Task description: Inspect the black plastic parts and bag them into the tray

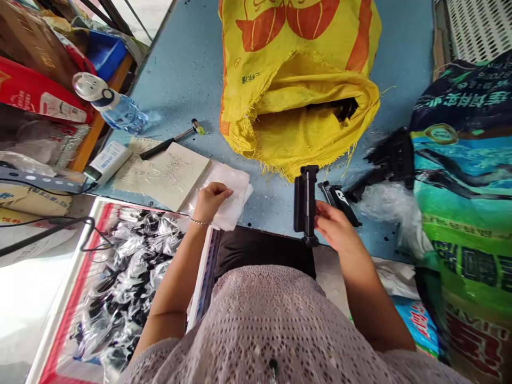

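On your left, beside your forearm, the crate [76, 288] holds bagged black parts. Your right hand [336, 224] grips a black part [307, 205] upright in view at the front edge of the bench [272, 205], fingers against its right side. A second part [344, 205] lies just beyond that hand. Your left hand [212, 201] is over the white sheets [238, 192], fingers curled, thumb against them; whether it pinches anything, you cannot tell. Left of it, pins [172, 170] lie scattered on a card [192, 176]. Farther off are the hammer [160, 148], the open yellow sack [236, 106] and the bottle [128, 114].
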Available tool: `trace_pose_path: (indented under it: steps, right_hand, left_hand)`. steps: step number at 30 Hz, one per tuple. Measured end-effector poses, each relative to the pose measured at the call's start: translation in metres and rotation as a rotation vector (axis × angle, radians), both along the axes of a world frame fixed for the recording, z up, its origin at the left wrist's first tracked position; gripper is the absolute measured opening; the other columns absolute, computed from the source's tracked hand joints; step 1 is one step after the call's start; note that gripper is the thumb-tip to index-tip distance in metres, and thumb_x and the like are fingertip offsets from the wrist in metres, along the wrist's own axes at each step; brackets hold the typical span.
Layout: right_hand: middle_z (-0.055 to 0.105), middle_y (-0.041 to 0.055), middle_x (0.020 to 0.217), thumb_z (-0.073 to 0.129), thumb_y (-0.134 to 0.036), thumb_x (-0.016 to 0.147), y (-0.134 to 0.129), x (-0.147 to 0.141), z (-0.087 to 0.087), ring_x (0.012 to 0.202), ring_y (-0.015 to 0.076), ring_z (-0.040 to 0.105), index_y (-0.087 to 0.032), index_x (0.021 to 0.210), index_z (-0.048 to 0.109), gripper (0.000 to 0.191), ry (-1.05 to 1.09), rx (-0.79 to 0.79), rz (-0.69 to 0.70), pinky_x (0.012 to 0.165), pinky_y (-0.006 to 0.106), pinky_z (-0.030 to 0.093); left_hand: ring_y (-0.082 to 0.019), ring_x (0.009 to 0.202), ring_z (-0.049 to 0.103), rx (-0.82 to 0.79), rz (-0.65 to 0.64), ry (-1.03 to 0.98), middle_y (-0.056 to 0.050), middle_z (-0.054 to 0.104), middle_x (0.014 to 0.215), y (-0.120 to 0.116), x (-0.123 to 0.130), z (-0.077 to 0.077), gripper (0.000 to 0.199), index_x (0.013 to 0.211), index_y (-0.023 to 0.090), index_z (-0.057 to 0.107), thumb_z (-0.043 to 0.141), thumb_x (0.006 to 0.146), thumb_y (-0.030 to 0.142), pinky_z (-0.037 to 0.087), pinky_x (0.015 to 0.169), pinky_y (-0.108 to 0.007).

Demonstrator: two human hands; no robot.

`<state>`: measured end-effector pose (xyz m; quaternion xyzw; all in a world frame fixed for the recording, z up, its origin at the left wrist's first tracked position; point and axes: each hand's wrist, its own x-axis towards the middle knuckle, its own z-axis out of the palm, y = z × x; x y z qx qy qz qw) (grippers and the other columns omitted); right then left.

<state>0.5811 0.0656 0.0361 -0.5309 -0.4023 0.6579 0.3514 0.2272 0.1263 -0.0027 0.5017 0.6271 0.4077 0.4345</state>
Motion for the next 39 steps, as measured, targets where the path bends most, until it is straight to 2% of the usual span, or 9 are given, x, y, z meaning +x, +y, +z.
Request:
trace_pose_path:
  steps: [4, 8, 10, 14, 19, 25, 32, 35, 39]
  right_hand:
    - [0.074, 0.0033, 0.1, 0.085, -0.034, 0.07, 0.038, -0.096, -0.01, 0.076, 0.0142, 0.067, -0.023, 0.105, 0.074, 0.038, 0.45, -0.197, 0.194, 0.066, 0.025, 0.057]
    - [0.07, 0.0006, 0.077, 0.09, -0.034, 0.064, 0.071, -0.155, -0.026, 0.063, 0.0109, 0.06, -0.016, 0.092, 0.075, 0.036, 0.557, -0.266, 0.221, 0.059, 0.023, 0.052]
    - [0.068, -0.0013, 0.071, 0.091, -0.034, 0.061, 0.076, -0.155, -0.031, 0.061, 0.0099, 0.058, -0.016, 0.089, 0.075, 0.037, 0.502, -0.265, 0.171, 0.055, 0.021, 0.049]
    - [0.071, -0.0024, 0.079, 0.091, -0.034, 0.065, 0.064, -0.123, -0.029, 0.066, 0.0096, 0.061, -0.019, 0.094, 0.076, 0.036, 0.444, -0.206, 0.094, 0.058, 0.019, 0.05]
    - [0.075, 0.0027, 0.093, 0.093, -0.037, 0.068, 0.034, -0.109, -0.025, 0.075, 0.0132, 0.068, -0.018, 0.113, 0.071, 0.053, 0.571, -0.357, 0.406, 0.068, 0.024, 0.054]
    - [0.068, -0.01, 0.072, 0.092, -0.041, 0.068, 0.038, -0.136, -0.039, 0.057, 0.0126, 0.058, -0.028, 0.151, 0.037, 0.1, 0.53, -0.317, 0.339, 0.06, 0.025, 0.049]
    - [0.071, -0.0024, 0.086, 0.078, -0.032, 0.083, 0.009, -0.158, -0.023, 0.081, 0.014, 0.064, -0.021, 0.099, 0.066, 0.023, 0.216, 0.081, 0.284, 0.077, 0.026, 0.051]
    - [0.076, 0.0024, 0.101, 0.075, -0.036, 0.087, -0.006, -0.156, -0.011, 0.096, 0.0174, 0.071, -0.021, 0.107, 0.068, 0.026, 0.266, 0.096, 0.575, 0.093, 0.033, 0.055]
    - [0.074, 0.0096, 0.125, 0.068, -0.04, 0.092, 0.0, -0.116, 0.004, 0.112, 0.0211, 0.071, -0.022, 0.121, 0.07, 0.034, 0.106, 0.141, 0.543, 0.104, 0.041, 0.055]
  left_hand:
    - [-0.01, 0.057, 0.052, -0.081, 0.023, -0.251, 0.001, 0.06, 0.064, -0.012, -0.005, 0.012, 0.031, 0.072, 0.017, 0.065, 0.085, 0.068, 0.04, 0.041, 0.056, -0.025]
    - [-0.017, 0.073, 0.066, 0.058, 0.035, -0.1, -0.003, 0.07, 0.079, -0.023, -0.004, 0.026, 0.019, 0.082, 0.018, 0.069, 0.079, 0.074, 0.031, 0.055, 0.072, -0.031]
    - [-0.021, 0.089, 0.07, 0.198, 0.027, 0.177, -0.007, 0.074, 0.09, -0.03, -0.011, 0.031, 0.007, 0.083, 0.018, 0.071, 0.066, 0.084, 0.023, 0.057, 0.088, -0.038]
    - [-0.026, 0.113, 0.07, 0.323, -0.095, 0.599, -0.013, 0.075, 0.119, -0.036, -0.022, 0.036, 0.036, 0.11, 0.016, 0.078, 0.047, 0.092, 0.01, 0.054, 0.105, -0.045]
    - [-0.024, 0.128, 0.065, 0.42, -0.135, 0.519, -0.014, 0.064, 0.142, -0.039, -0.013, 0.043, 0.049, 0.144, 0.02, 0.062, 0.049, 0.098, 0.01, 0.056, 0.11, -0.04]
    - [-0.019, 0.136, 0.06, 0.623, -0.523, 0.412, -0.012, 0.06, 0.146, -0.084, 0.009, 0.051, 0.068, 0.162, 0.03, 0.039, 0.043, 0.1, 0.002, 0.054, 0.114, -0.033]
    - [-0.025, 0.121, 0.068, 0.609, -0.531, 0.563, -0.015, 0.067, 0.132, -0.124, 0.017, 0.062, 0.056, 0.153, 0.023, 0.05, 0.061, 0.098, 0.016, 0.059, 0.106, -0.04]
    - [-0.024, 0.112, 0.071, 0.368, -0.521, 0.728, -0.012, 0.071, 0.125, -0.16, -0.008, 0.077, 0.038, 0.138, 0.023, 0.062, 0.057, 0.101, 0.019, 0.059, 0.101, -0.039]
    - [-0.025, 0.086, 0.074, -0.602, -0.577, 0.885, -0.009, 0.072, 0.098, -0.208, -0.062, 0.066, 0.014, 0.096, 0.018, 0.073, 0.059, 0.098, 0.018, 0.06, 0.08, -0.038]
